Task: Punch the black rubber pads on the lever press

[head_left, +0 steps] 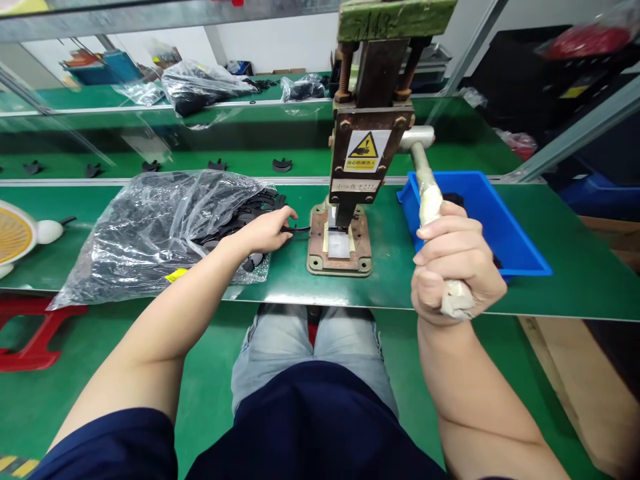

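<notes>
My right hand [457, 263] is wrapped round the taped lever handle [429, 193] of a hand press [360, 150]. My left hand [270, 230] pinches a thin black plastic part [299, 229], whose far end reaches the left side of the press base [315, 247]. Under the press ram [345, 212] lies a small metal plate [339, 244]. Just behind and below my left fingers, black curved parts [240, 223] spill from the mouth of a clear plastic bag [145, 230]. Most of the held part is hidden by my fingers.
Right of the press stands a blue bin [500, 220] with dark pieces inside. Behind, several curved black parts [283, 165] sit in a row on a green belt [185, 143]. At the far left is a white and yellow fan [15, 233]. A red stool [35, 333] stands below the table.
</notes>
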Demonstrator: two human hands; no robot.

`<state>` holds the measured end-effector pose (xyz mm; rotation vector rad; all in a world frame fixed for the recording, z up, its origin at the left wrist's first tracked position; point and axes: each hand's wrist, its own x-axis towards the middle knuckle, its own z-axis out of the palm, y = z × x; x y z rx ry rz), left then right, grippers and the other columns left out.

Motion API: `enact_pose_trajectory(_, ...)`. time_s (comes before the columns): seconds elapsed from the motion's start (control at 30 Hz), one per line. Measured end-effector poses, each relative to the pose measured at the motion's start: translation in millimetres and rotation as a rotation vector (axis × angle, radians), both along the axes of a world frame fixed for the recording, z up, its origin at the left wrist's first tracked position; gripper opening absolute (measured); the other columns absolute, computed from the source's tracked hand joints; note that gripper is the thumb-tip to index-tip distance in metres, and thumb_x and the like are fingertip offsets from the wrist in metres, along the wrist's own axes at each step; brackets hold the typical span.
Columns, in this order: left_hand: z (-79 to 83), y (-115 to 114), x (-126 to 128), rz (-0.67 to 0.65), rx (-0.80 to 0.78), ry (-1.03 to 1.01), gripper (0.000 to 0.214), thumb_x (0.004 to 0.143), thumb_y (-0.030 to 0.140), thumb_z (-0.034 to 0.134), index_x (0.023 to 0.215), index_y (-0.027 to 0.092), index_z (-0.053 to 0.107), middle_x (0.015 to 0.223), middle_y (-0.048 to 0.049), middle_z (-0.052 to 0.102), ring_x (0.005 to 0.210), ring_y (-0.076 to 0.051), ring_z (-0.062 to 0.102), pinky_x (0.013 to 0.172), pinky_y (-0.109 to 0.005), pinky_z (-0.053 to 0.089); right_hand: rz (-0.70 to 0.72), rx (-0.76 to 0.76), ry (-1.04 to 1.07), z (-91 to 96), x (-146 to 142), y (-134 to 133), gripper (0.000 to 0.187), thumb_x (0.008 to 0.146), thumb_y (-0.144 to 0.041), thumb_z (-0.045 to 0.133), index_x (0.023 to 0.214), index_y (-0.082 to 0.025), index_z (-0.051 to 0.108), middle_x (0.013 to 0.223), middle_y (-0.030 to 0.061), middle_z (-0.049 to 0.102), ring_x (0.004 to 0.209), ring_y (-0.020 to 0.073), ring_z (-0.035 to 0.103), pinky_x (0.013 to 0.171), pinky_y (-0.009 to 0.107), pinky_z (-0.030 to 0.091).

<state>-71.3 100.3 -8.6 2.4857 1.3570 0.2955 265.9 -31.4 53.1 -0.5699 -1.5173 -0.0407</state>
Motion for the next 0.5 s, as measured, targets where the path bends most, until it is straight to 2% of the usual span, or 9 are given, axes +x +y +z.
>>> enact_pose_trajectory(0.13, -7.3, -5, 19, -0.109, 0.005, -0.023, 0.022, 0.094, 0.032, 0.068, 0.112, 0.022, 0.075, 0.105, -0.0089, 0.073, 0.097, -0.027, 0.071, 0.088, -0.039, 0.057, 0.016, 0.010, -0.002, 0.7, -1, 0, 0.027, 0.091, -0.037, 0.067, 0.069, -0.025, 0.057, 0.070, -0.0030, 0.062, 0.090, 0.0193, 0.070, 0.113, 0.060, 0.054)
enact_pose_trajectory(0.3, -16.5, -9, 43, 0.018, -0.089, -0.285, 0.030, 0.095, 0.050, 0.070, 0.105, 0.023, 0.079, 0.099, -0.0050, 0.074, 0.084, -0.021, 0.069, 0.082, -0.035, 0.057, 0.028, 0.026, -0.019, 0.1, 2, 1, 0.029, 0.093, -0.038, 0.068, 0.070, -0.024, 0.057, 0.071, -0.0035, 0.062, 0.092, 0.0178, 0.071, 0.114, 0.059, 0.055)
enact_pose_trajectory(0.4, -10.7, -9, 46, 0.055, -0.093, -0.331, 0.034, 0.093, 0.055, 0.072, 0.099, 0.022, 0.078, 0.096, -0.0043, 0.073, 0.084, -0.020, 0.067, 0.081, -0.033, 0.055, 0.055, 0.049, -0.027, -2.7, 4, 4, 0.026, 0.091, -0.035, 0.070, 0.070, -0.024, 0.058, 0.073, -0.0044, 0.063, 0.094, 0.0170, 0.071, 0.115, 0.057, 0.054)
enact_pose_trajectory(0.5, 0.3, -8, 40, 0.084, -0.034, -0.321, 0.029, 0.087, 0.048, 0.077, 0.091, 0.020, 0.071, 0.093, -0.0040, 0.070, 0.083, -0.019, 0.064, 0.077, -0.032, 0.051, 0.072, 0.072, -0.032, -5.1, 6, 6, 0.024, 0.090, -0.033, 0.071, 0.071, -0.023, 0.059, 0.074, -0.0050, 0.063, 0.095, 0.0160, 0.071, 0.115, 0.055, 0.054)
